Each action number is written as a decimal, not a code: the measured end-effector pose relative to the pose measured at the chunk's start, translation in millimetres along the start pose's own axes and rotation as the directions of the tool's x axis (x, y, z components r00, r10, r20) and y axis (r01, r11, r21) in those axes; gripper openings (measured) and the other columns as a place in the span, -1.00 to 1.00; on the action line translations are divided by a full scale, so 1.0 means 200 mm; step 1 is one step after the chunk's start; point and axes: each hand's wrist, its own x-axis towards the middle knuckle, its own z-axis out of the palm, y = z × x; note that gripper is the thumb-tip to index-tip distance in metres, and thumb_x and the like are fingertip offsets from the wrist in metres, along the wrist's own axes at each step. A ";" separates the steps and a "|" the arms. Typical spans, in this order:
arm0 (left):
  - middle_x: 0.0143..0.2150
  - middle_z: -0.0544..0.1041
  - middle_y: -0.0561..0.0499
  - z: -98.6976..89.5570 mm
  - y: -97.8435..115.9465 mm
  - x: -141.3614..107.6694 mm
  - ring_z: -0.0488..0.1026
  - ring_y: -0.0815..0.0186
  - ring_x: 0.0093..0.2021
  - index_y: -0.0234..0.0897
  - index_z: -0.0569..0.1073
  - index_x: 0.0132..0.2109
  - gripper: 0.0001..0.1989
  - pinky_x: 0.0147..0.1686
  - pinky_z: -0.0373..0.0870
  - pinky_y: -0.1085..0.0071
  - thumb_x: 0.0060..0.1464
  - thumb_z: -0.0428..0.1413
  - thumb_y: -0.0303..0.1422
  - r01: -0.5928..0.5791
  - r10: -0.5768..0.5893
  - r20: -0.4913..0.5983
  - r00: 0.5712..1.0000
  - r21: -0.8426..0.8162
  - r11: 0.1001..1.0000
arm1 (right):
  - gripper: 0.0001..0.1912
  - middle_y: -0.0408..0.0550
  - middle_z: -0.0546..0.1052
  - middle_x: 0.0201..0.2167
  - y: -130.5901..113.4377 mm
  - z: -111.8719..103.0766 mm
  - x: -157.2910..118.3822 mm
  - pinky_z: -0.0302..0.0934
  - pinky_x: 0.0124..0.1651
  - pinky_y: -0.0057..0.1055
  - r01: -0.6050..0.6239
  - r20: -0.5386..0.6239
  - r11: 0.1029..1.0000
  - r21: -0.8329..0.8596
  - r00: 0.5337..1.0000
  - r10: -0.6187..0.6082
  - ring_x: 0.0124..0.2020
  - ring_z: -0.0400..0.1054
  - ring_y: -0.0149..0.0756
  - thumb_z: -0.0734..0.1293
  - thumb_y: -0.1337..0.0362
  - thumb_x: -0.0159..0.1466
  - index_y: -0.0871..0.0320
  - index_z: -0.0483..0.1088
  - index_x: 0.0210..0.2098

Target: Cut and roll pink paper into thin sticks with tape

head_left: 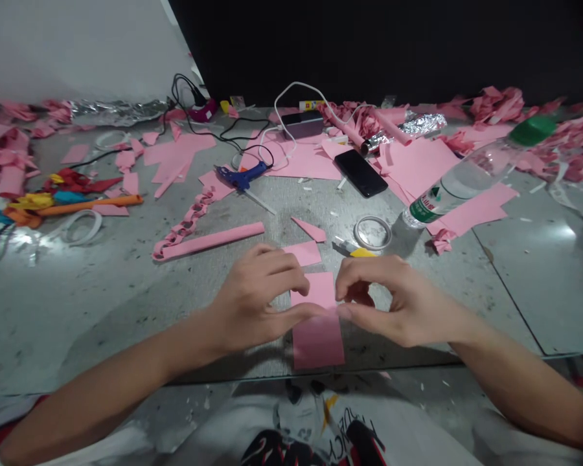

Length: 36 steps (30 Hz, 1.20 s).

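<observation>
Near the front edge of the table lies a rectangular piece of pink paper (317,346), with a crease or bend across its middle. My left hand (265,294) is over its left side, fingers curled, the thumb along the crease and the index fingertip on the far half. At the right edge of the same paper, my right hand (398,301) brings thumb and fingertips close together; what lies between the tips is too blurred to make out. Just beyond sits a smaller pink piece (305,253), partly behind my left hand. A yellow-handled utility knife (362,252) rests beyond my right fingers.
A pink paper roll (214,241) and a paper chain (189,223) lie left, near a blue glue gun (243,175). Right of centre are a tape roll (372,232), a phone (360,173) and a tilted water bottle (466,178). Pink scraps (498,107) line the back.
</observation>
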 end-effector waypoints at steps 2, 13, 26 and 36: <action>-0.33 0.62 0.08 -0.01 0.01 0.00 0.53 0.33 -0.33 -0.23 0.49 -0.26 -0.69 -0.13 0.33 0.26 0.28 0.38 -0.15 -0.012 0.012 -0.025 1.000 -0.002 1.000 | -0.87 -0.14 0.52 -0.35 0.00 0.00 -0.01 0.31 -0.31 -0.40 -0.040 -0.014 0.989 0.144 0.999 0.042 -0.38 0.35 -0.38 0.49 0.28 0.40 0.12 0.48 -0.26; -0.28 0.65 0.04 0.00 0.05 -0.02 0.60 0.30 -0.29 -0.20 0.55 -0.15 -0.84 -0.21 0.42 0.29 0.31 0.36 -0.27 -0.034 0.032 -0.153 0.988 -0.008 0.999 | -0.78 -0.01 0.68 -0.22 0.09 0.14 -0.01 0.31 -0.58 -0.55 -0.159 0.043 0.553 0.818 0.975 0.217 -0.57 0.42 -0.50 0.50 0.12 0.45 0.14 0.70 -0.10; -0.19 0.66 -0.01 0.00 0.03 -0.04 0.58 0.27 -0.22 -0.23 0.56 -0.09 -0.85 -0.14 0.40 0.23 0.33 0.17 -0.56 -0.117 0.125 -0.033 0.992 0.180 0.977 | -0.72 -0.05 0.64 -0.24 0.11 0.18 -0.03 0.41 -0.42 -0.48 -0.289 0.105 0.710 0.642 0.951 0.292 -0.46 0.44 -0.44 0.44 0.16 0.48 0.06 0.68 0.12; -0.54 0.49 0.17 -0.08 -0.17 -0.31 0.38 0.40 -0.58 -0.19 0.47 -0.31 -0.73 -0.50 0.24 0.39 0.41 0.20 -0.24 0.312 -0.285 -0.142 0.948 0.230 0.922 | -0.57 -0.23 0.39 -0.54 0.26 0.12 -0.03 0.07 -0.43 -0.44 -0.326 -0.060 0.927 0.185 0.938 0.341 -0.49 0.18 -0.43 0.50 0.03 0.41 0.17 0.49 -0.47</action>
